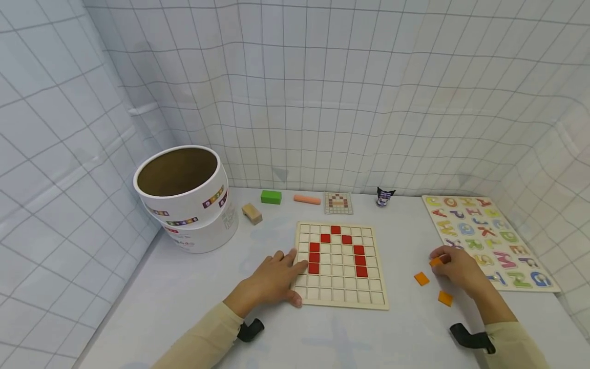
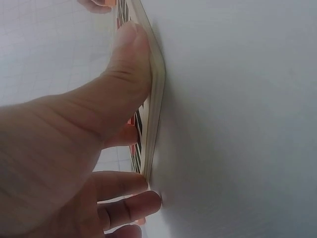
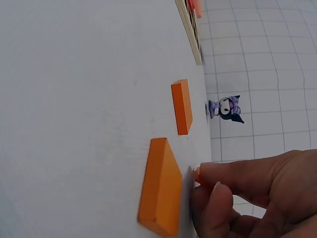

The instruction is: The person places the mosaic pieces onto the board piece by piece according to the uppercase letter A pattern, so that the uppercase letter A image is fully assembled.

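A wooden grid board (image 1: 338, 281) lies on the table, with several red tiles (image 1: 314, 258) set in its squares as an arch. My left hand (image 1: 272, 279) rests at the board's left side, fingers loosely spread over the edge. In the left wrist view, the thumb (image 2: 126, 64) lies along the near corner of the board (image 2: 157, 84). To the right of the board, my right hand (image 1: 458, 269) pinches an orange square tile (image 1: 436, 262) between thumb and fingertips. Two more orange tiles, one nearer the board (image 1: 421, 278) and one closer to me (image 1: 445, 298), lie beside that hand.
A pattern card (image 1: 338, 203) lies behind the board, near an orange-pink stick (image 1: 307, 200), a green block (image 1: 271, 197), a wooden arch block (image 1: 252, 213) and a small figurine (image 1: 384, 197). At left stands a white bucket (image 1: 216, 225); an alphabet board (image 1: 442, 205) lies at right.
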The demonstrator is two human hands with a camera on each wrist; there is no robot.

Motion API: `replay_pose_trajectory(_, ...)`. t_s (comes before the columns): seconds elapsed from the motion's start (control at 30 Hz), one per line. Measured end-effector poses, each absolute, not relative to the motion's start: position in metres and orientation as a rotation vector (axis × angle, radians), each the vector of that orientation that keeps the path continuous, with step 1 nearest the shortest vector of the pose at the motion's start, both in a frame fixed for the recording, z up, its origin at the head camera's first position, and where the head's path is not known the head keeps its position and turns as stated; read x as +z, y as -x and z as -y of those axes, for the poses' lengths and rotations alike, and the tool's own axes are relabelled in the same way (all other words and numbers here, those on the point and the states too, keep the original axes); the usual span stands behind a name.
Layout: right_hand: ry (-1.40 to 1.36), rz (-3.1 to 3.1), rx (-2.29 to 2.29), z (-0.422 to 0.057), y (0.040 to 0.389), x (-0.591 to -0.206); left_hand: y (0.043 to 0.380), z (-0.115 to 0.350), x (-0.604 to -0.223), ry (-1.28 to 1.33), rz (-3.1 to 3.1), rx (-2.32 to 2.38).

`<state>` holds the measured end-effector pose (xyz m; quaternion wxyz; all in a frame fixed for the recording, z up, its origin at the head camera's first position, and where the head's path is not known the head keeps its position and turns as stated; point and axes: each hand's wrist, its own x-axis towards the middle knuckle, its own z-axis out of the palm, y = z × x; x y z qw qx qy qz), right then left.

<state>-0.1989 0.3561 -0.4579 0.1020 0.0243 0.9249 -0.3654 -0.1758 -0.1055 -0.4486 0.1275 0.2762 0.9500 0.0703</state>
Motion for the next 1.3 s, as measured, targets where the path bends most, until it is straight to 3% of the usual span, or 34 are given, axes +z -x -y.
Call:
replay_pose_trajectory(0.27, -0.001, -1.91, -2.092, -0.349, 0.213, -0.456, 0.177, 0.106, -0.447, -0.799, -2.766, 0.198)
replay_pose_trajectory(0.4, 0.005, -1.699, -2.214, -0.317, 0.223, -0.453, 0.178, 0.106, -0.447, -0.798, -2.772, 0.187)
replay_pose_trajectory(0.7, 0.03, -1.866, -1.986, -0.236, 0.235, -0.462, 0.177, 0.105, -0.447, -0.795, -2.772, 0.201)
replay_pose_trajectory(1.03, 0.21, -2.111, -1.707, -0.204, 0.232, -0.463, 0.177, 0.105, -0.45, -0.805, -2.778, 0.199)
replay_pose_trajectory(1.3, 0.305, -2.642, -1.072, -0.186, 0.226, -0.461, 0.177, 0.104, -0.451, -0.809, -2.768, 0.209)
